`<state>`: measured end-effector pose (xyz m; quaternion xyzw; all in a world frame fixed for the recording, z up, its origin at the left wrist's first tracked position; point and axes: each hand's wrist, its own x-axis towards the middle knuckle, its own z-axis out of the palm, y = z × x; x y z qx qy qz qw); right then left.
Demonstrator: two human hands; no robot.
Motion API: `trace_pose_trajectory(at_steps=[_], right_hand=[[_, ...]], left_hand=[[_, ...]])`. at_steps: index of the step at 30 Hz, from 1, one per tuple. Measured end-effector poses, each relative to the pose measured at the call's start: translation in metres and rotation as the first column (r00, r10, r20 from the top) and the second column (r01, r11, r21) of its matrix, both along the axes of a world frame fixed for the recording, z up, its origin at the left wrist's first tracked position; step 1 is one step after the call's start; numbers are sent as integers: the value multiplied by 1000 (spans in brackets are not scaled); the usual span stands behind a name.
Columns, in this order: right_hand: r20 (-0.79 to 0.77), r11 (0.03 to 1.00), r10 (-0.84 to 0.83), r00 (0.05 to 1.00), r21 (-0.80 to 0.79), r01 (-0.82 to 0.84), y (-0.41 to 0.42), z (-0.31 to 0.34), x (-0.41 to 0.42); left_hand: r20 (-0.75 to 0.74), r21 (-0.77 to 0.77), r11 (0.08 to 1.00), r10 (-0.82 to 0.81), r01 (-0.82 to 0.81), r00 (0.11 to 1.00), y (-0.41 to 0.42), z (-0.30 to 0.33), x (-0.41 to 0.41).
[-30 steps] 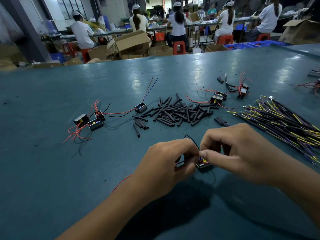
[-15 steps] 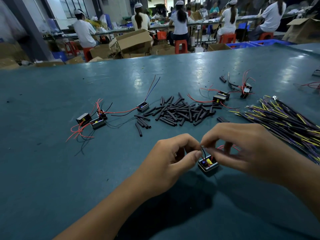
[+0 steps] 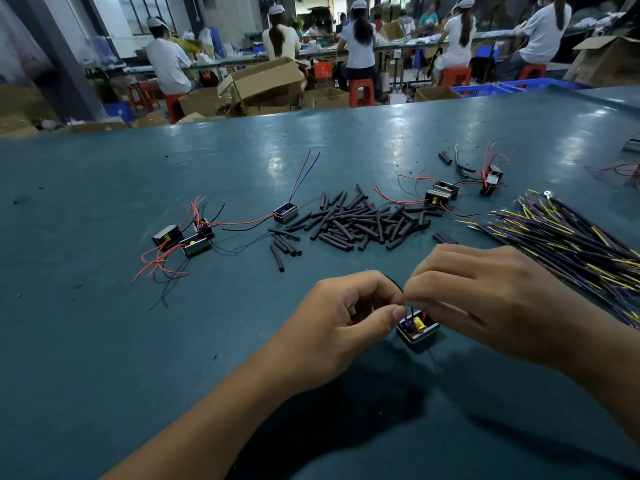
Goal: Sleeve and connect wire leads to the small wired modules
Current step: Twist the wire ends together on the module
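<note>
No text, label, brand or number can be read anywhere. The yellow part [image 3: 418, 323] inside the nearest module [image 3: 417, 331] bears dark print, too small to make out.

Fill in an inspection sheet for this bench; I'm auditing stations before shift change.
Surface: teal table, scuffed, glare patches far side.
Job's things: module between the hands; black sleeve pile; yellow-purple lead bundle; module groups left and right.
Clutter: stray sleeves beside the pile.
Hands: left hand and right hand pinch a thin lead above the module.
Cables: loose red leads trail from the left modules.
Surroundings: seated workers, cardboard boxes, red stools.
</note>
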<state>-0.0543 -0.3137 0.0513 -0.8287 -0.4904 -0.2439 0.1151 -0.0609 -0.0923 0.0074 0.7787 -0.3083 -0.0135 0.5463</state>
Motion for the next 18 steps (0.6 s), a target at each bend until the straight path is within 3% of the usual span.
trace_pose_trajectory(at_steps=[4, 7, 9, 11, 13, 14, 16, 18], right_hand=[[-139, 997, -1, 990, 72, 11, 3, -3, 0], [-371, 975, -14, 928, 202, 96, 5, -8, -2], [-573, 940, -6, 820, 275, 199, 7, -10, -2], [-754, 897, 80, 652, 339, 282, 11, -10, -1], [-853, 862, 185, 487, 380, 337, 12, -10, 0], [-867, 857, 210, 452, 385, 342, 11, -11, 0], [-843, 861, 214, 493, 402, 313, 8, -11, 1], [-745, 872, 162, 647, 415, 260, 4, -11, 1]], left_hand=[[31, -1, 1000, 18, -18, 999, -1, -1, 0], [63, -9, 1000, 30, -30, 998, -1, -1, 0], [76, -10, 999, 36, -35, 996, -1, -1, 0], [68, -16, 999, 31, -30, 997, -1, -2, 0], [46, -10, 1000, 21, -20, 999, -1, -3, 2], [37, -4, 1000, 18, -18, 999, -1, -3, 2], [-2, -22, 1000, -4, 4, 1000, -1, -3, 3], [-67, -71, 996, -56, 51, 996, -1, -2, 3]])
